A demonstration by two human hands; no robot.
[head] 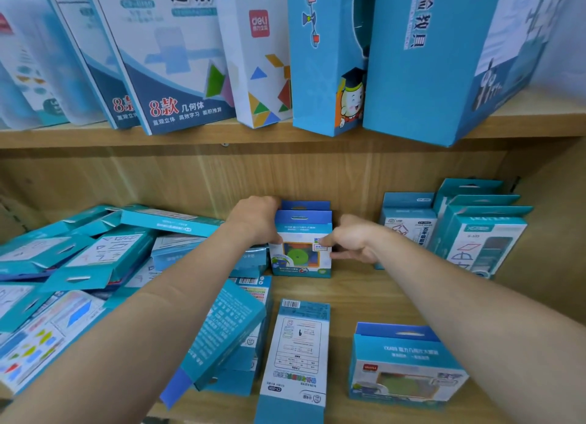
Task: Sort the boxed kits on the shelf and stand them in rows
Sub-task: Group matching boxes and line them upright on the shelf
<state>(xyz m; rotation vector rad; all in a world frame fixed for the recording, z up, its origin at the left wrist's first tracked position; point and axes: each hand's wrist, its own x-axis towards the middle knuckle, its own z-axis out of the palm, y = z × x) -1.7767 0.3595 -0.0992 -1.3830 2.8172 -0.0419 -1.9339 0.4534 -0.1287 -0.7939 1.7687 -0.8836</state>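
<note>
Kit (300, 252) between left grip (256, 220), right grip (352, 240)

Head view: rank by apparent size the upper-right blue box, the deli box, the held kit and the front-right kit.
1. blue box
2. deli box
3. front-right kit, but it is nearer, so its lead over the next is unsure
4. held kit

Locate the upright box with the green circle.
Head view, middle of the lower shelf: the box stands held between left hand and right hand, a matching box behind it.
</note>
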